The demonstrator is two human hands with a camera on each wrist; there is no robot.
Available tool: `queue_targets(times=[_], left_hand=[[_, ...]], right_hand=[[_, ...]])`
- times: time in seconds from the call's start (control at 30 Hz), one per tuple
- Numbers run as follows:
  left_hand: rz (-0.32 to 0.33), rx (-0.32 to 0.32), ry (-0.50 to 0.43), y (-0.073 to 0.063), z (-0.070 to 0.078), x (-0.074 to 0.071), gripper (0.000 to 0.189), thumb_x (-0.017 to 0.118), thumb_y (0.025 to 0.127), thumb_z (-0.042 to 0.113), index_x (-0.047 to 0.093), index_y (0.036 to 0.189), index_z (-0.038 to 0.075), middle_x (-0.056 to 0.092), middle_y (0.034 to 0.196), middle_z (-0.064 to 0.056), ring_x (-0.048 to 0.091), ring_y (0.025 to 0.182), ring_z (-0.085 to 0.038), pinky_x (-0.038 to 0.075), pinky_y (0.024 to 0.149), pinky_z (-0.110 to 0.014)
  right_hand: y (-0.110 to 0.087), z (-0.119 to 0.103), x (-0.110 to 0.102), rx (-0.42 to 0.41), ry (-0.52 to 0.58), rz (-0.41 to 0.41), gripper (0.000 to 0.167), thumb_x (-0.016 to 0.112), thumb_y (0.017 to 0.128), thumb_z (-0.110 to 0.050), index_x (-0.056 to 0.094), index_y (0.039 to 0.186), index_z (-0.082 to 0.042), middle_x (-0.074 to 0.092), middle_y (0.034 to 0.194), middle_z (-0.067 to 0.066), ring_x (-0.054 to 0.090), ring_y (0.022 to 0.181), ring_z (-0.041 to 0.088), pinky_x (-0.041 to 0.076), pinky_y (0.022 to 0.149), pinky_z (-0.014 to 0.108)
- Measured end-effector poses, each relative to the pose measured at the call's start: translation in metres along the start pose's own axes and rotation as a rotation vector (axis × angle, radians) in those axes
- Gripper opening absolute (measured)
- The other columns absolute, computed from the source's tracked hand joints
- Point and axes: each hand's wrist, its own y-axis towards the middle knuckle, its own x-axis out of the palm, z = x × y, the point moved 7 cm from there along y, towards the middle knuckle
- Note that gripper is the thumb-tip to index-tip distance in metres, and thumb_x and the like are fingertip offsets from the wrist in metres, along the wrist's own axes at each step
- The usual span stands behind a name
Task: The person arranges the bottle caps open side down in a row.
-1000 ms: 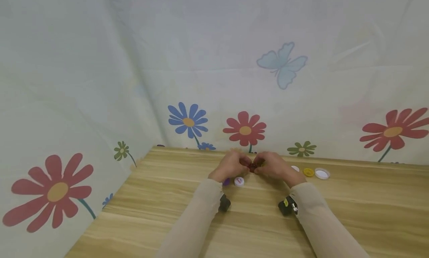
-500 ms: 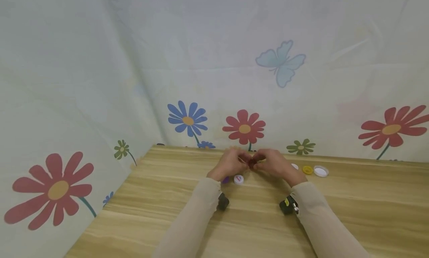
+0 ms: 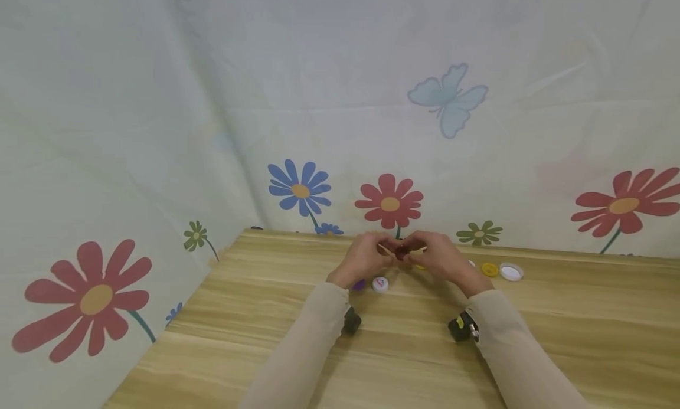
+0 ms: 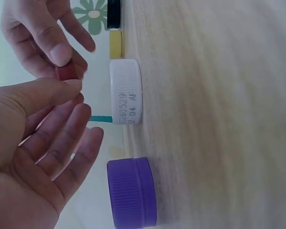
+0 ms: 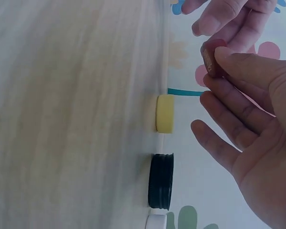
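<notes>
Both hands meet over the far part of the table around a small dark red bottle cap (image 5: 213,58). My right hand (image 3: 434,257) pinches it between thumb and fingers. From the other side my left hand (image 3: 365,258) holds it too, its thumb tip right at the cap's edge in the left wrist view. The remaining fingers of both hands are spread and loosely bent. Below the hands stand a white bottle cap (image 4: 126,91) with printed digits and a purple bottle cap (image 4: 132,193). A yellow cap (image 5: 165,113) and a black cap (image 5: 161,181) stand near my right hand.
Right of my right hand, a yellow ring-shaped cap (image 3: 490,270) and a clear-rimmed white lid (image 3: 511,272) lie on the wooden table (image 3: 404,362). A flower-print cloth (image 3: 340,102) hangs close behind the table's back edge.
Both hands have risen slightly with the red cap between them, and it has been tilted by the fingers. A bit of yellow cap shows under my right hand now. The table's caps stay put.
</notes>
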Motion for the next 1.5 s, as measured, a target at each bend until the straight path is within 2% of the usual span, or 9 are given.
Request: queue_targets(times=[0.33, 0.53, 0.83, 1.0, 1.27, 1.5], left_hand=[[0.031, 0.021, -0.011, -0.001, 0.004, -0.002, 0.029, 0.077, 0.092, -0.003, 0.078, 0.118, 0.008, 0.078, 0.111, -0.003, 0.074, 0.094, -0.016, 0.058, 0.081, -0.022], [0.034, 0.03, 0.016, -0.002, 0.006, -0.002, 0.024, 0.081, 0.094, 0.004, 0.078, 0.117, 0.009, 0.078, 0.11, -0.001, 0.074, 0.095, -0.016, 0.057, 0.082, -0.021], [0.047, 0.007, 0.044, -0.002, 0.008, -0.003, 0.02, 0.081, 0.096, 0.01, 0.079, 0.115, 0.01, 0.078, 0.107, 0.0, 0.072, 0.096, -0.016, 0.057, 0.085, -0.024], [0.032, 0.007, 0.053, -0.002, 0.01, -0.003, 0.018, 0.081, 0.097, 0.013, 0.08, 0.114, 0.011, 0.078, 0.106, 0.001, 0.071, 0.096, -0.014, 0.057, 0.085, -0.024], [0.025, 0.035, 0.051, -0.002, 0.012, -0.003, 0.019, 0.079, 0.098, 0.013, 0.08, 0.117, 0.011, 0.078, 0.108, 0.001, 0.07, 0.098, -0.014, 0.056, 0.086, -0.023], [0.022, 0.075, 0.025, -0.004, 0.015, -0.004, 0.025, 0.077, 0.099, 0.008, 0.076, 0.123, 0.008, 0.078, 0.111, -0.002, 0.072, 0.099, -0.013, 0.056, 0.086, -0.022]], right_hand=[[-0.006, -0.004, -0.007, -0.014, 0.026, 0.029, 0.025, 0.073, 0.102, -0.013, 0.073, 0.124, 0.0, 0.076, 0.119, 0.015, 0.068, 0.116, 0.038, 0.056, 0.097, 0.053], [-0.009, -0.002, -0.009, 0.015, 0.044, 0.031, 0.022, 0.072, 0.102, -0.013, 0.073, 0.121, -0.001, 0.076, 0.118, 0.013, 0.067, 0.116, 0.038, 0.057, 0.096, 0.051], [-0.012, -0.002, -0.011, 0.005, 0.038, 0.03, 0.02, 0.075, 0.1, -0.011, 0.074, 0.118, -0.002, 0.076, 0.114, 0.013, 0.068, 0.114, 0.037, 0.056, 0.098, 0.053], [-0.014, -0.004, -0.013, 0.006, 0.035, 0.036, 0.018, 0.074, 0.1, -0.01, 0.075, 0.117, -0.003, 0.076, 0.114, 0.011, 0.067, 0.114, 0.036, 0.055, 0.098, 0.054], [-0.016, -0.005, -0.013, 0.007, 0.072, 0.037, 0.017, 0.072, 0.102, -0.009, 0.074, 0.116, 0.001, 0.076, 0.11, 0.012, 0.07, 0.106, 0.033, 0.06, 0.088, 0.044], [-0.017, -0.005, -0.013, 0.042, 0.083, 0.041, 0.02, 0.068, 0.104, -0.009, 0.072, 0.12, 0.002, 0.075, 0.116, 0.016, 0.07, 0.111, 0.035, 0.06, 0.089, 0.044]])
